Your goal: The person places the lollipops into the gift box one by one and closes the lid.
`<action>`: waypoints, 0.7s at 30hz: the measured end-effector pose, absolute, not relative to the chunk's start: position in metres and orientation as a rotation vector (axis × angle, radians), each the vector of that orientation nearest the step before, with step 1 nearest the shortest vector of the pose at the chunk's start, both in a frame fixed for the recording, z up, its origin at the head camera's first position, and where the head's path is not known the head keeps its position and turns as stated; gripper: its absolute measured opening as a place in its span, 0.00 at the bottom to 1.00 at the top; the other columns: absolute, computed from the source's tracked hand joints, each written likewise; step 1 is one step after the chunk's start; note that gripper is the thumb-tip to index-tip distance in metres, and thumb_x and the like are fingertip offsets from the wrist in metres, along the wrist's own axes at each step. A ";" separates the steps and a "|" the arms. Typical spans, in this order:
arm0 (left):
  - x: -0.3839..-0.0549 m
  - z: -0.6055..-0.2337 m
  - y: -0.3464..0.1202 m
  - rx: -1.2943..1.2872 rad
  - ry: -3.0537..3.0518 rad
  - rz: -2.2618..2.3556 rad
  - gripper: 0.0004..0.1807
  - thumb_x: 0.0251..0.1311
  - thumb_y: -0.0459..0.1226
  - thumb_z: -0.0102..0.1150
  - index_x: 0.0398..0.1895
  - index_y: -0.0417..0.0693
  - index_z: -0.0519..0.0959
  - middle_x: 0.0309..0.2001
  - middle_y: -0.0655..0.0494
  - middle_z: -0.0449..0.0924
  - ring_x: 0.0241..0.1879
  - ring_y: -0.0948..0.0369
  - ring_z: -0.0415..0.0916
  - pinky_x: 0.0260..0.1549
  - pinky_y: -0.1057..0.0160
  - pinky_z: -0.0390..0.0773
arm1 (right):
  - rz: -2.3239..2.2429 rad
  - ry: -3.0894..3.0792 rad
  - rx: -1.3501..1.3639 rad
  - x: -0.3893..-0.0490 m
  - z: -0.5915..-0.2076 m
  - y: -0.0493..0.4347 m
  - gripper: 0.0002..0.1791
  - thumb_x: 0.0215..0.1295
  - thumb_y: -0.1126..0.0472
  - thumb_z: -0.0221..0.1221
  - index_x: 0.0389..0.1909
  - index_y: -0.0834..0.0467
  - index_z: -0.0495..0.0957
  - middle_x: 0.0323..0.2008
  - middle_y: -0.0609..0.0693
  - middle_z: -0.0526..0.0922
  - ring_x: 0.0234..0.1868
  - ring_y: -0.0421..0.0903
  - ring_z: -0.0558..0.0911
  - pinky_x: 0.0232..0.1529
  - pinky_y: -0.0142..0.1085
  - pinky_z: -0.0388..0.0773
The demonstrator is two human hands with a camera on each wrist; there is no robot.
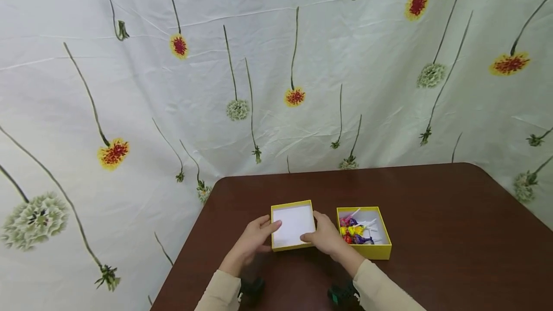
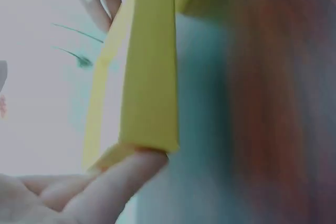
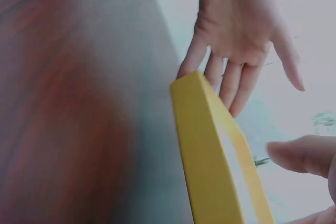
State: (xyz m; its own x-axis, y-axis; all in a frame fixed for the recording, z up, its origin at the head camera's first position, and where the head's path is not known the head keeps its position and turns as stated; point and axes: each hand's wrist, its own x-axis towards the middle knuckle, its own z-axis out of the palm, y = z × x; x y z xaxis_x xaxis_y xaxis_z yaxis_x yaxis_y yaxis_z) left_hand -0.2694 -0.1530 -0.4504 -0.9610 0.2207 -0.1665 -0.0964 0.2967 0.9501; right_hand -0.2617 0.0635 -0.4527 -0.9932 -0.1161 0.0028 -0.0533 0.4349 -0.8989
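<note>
Between my two hands is a shallow yellow box lid, its white inside facing up and toward me. My left hand is at its left side with the fingers stretched out, and a fingertip touches a lower corner in the left wrist view. In the right wrist view the left palm faces the camera, thumb spread away from the lid. My right hand holds the right side, thumb over the near right corner. Close to its right stands a yellow box containing several wrapped lollipops with white sticks.
The dark brown table extends well to the right of the box. Behind it hangs a pale curtain printed with flowers. Dark wrist bands sit below both hands.
</note>
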 end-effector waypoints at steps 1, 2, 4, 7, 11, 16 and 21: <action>-0.269 -0.444 -0.151 0.089 2.269 1.764 0.50 0.69 0.54 0.57 0.76 0.26 0.48 0.75 0.28 0.53 0.68 0.38 0.66 0.48 0.41 0.83 | -1.651 2.606 -0.133 -0.263 -0.448 0.065 0.45 0.55 0.64 0.70 0.70 0.75 0.60 0.67 0.73 0.66 0.65 0.67 0.71 0.69 0.62 0.65; -0.269 -0.438 -0.148 0.074 2.243 1.805 0.51 0.70 0.55 0.55 0.76 0.25 0.44 0.76 0.27 0.49 0.71 0.36 0.61 0.49 0.39 0.82 | -1.682 2.589 -0.116 -0.264 -0.441 0.066 0.45 0.57 0.63 0.69 0.71 0.75 0.59 0.68 0.74 0.64 0.68 0.68 0.68 0.69 0.63 0.64; -0.268 -0.426 -0.142 0.070 2.190 1.873 0.51 0.72 0.55 0.52 0.77 0.26 0.40 0.77 0.27 0.43 0.73 0.34 0.54 0.52 0.35 0.79 | -1.746 2.544 -0.091 -0.265 -0.429 0.072 0.45 0.61 0.62 0.67 0.73 0.75 0.56 0.71 0.74 0.59 0.72 0.69 0.62 0.71 0.63 0.60; -0.270 -0.409 -0.130 0.100 2.139 1.953 0.46 0.74 0.52 0.49 0.79 0.31 0.42 0.78 0.32 0.44 0.74 0.36 0.51 0.53 0.31 0.76 | -1.853 2.453 -0.115 -0.265 -0.411 0.084 0.41 0.68 0.60 0.62 0.74 0.72 0.54 0.72 0.72 0.56 0.73 0.68 0.59 0.72 0.63 0.60; -0.271 -0.391 -0.106 0.180 2.143 2.069 0.37 0.75 0.49 0.49 0.78 0.40 0.53 0.74 0.38 0.55 0.69 0.42 0.63 0.54 0.35 0.78 | -2.018 2.307 -0.164 -0.260 -0.385 0.109 0.33 0.76 0.57 0.53 0.75 0.66 0.56 0.70 0.68 0.61 0.68 0.64 0.68 0.67 0.57 0.70; -0.266 -0.381 -0.070 0.390 2.226 2.308 0.26 0.75 0.42 0.51 0.71 0.42 0.65 0.63 0.39 0.68 0.55 0.48 0.75 0.46 0.51 0.84 | -2.093 2.190 -0.172 -0.249 -0.352 0.147 0.31 0.81 0.47 0.42 0.74 0.62 0.55 0.73 0.65 0.61 0.73 0.65 0.64 0.73 0.62 0.60; -0.263 -0.389 -0.037 0.737 2.505 2.381 0.19 0.71 0.35 0.54 0.62 0.42 0.72 0.60 0.45 0.71 0.56 0.56 0.72 0.52 0.57 0.79 | -2.067 2.199 -0.077 -0.241 -0.337 0.177 0.42 0.76 0.32 0.37 0.76 0.60 0.50 0.75 0.67 0.57 0.76 0.67 0.59 0.74 0.66 0.49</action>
